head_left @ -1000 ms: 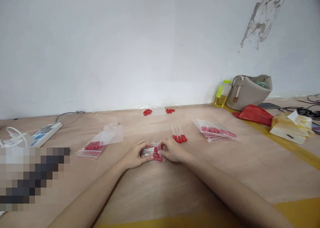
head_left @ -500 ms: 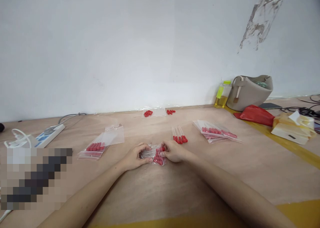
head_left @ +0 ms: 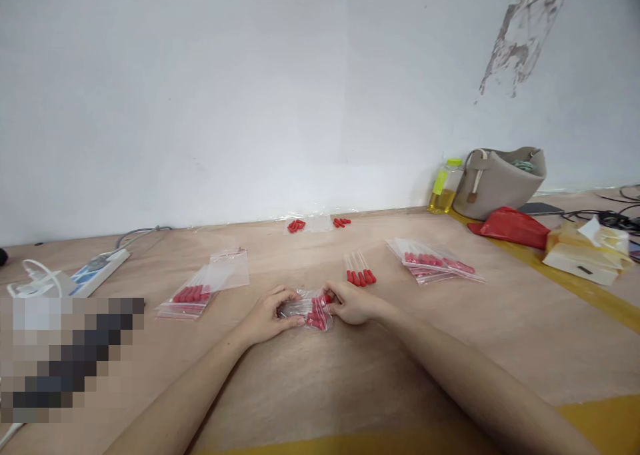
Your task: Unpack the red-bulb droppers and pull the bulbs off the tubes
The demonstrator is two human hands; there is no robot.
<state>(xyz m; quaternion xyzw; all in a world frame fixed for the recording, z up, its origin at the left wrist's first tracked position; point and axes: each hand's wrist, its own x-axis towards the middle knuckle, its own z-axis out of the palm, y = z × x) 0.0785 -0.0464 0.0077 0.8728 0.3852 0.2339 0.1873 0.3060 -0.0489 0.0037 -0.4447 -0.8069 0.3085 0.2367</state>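
A small clear plastic bag (head_left: 311,310) holding several red-capped droppers lies on the brown tabletop in front of me. My left hand (head_left: 267,315) grips its left end with curled fingers. At the bag's right end, my right hand (head_left: 350,302) pinches it by the red caps. Just beyond my right hand, three loose red-capped droppers (head_left: 360,270) lie side by side on the table.
Filled bags lie at the left (head_left: 193,294) and in a pile at the right (head_left: 435,262). More red caps (head_left: 296,225) sit by the wall. A power strip (head_left: 97,266) is far left. A yellow bottle (head_left: 444,187), grey bag (head_left: 500,180), red pouch (head_left: 510,227) and tissue box (head_left: 583,252) stand at the right.
Both hands stay on the bag with only small finger shifts; the camera view has drifted slightly.
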